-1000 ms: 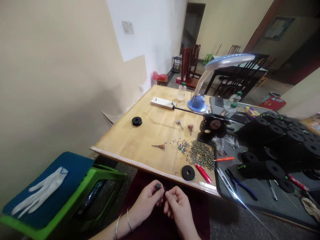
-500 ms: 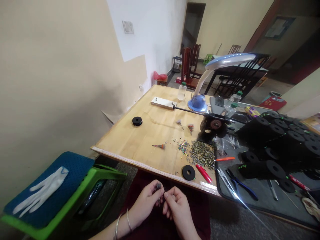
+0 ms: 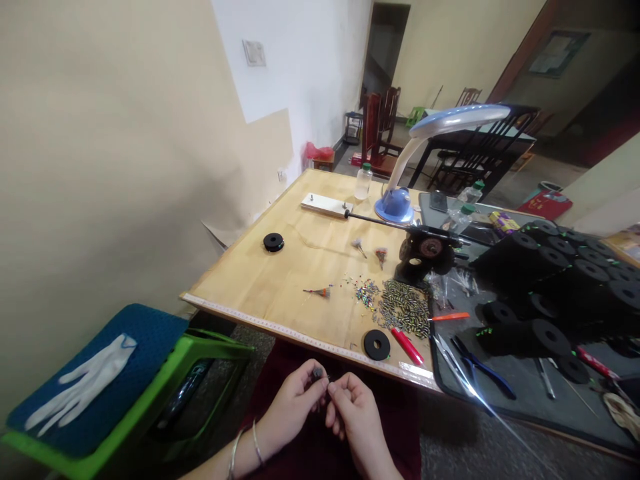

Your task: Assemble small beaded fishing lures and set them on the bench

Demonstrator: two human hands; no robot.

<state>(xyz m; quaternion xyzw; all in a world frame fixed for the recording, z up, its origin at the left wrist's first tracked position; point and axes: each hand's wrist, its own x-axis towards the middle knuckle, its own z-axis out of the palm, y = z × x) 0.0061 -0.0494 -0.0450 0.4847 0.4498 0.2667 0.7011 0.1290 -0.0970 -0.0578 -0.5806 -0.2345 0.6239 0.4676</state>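
Your hands keep almost the same pose, so little has changed: your left hand (image 3: 293, 405) and right hand (image 3: 356, 415) stay close together, just below the near edge of the desk (image 3: 240, 283), above your dark red clothing (image 3: 393, 447). The left grip is clamped on a small dark piece (image 3: 318, 373), too small to identify. Your right fingertips (image 3: 332, 395) are closed right beside it, but you cannot tell whether they pinch a thin wire. Beyond them, a scattered heap of tiny beads (image 3: 404, 308) lies near the desk's right edge, with a black disc (image 3: 377, 345) near the front.
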